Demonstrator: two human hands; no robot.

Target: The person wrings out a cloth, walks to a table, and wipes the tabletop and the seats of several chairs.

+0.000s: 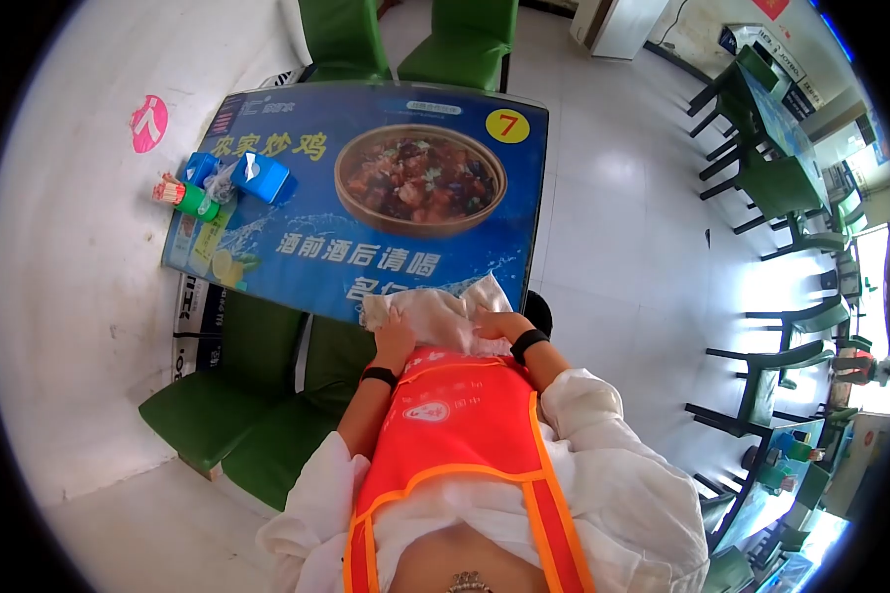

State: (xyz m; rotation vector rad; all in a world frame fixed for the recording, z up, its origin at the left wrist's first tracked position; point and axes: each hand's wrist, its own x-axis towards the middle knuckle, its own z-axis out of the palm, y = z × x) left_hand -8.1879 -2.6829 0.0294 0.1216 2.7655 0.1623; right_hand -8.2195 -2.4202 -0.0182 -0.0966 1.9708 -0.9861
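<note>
A pale, crumpled cloth point(435, 314) lies over the near edge of the blue printed table point(297, 222). My left hand point(395, 338) rests on the cloth's left part, with its fingers pressed onto the fabric. At the cloth's right part, my right hand point(497, 324) grips the fabric, its fingers partly sunk in the folds. Both wrists wear black bands. A red apron with orange trim point(455, 420) hangs just below the hands.
A blue tissue box point(263, 177), a smaller blue box point(201, 169) and a green holder of sticks point(196, 203) stand at the table's left edge. Green chairs point(257, 425) flank the table. More tables and chairs point(781, 188) line the right, where a person point(855, 367) appears.
</note>
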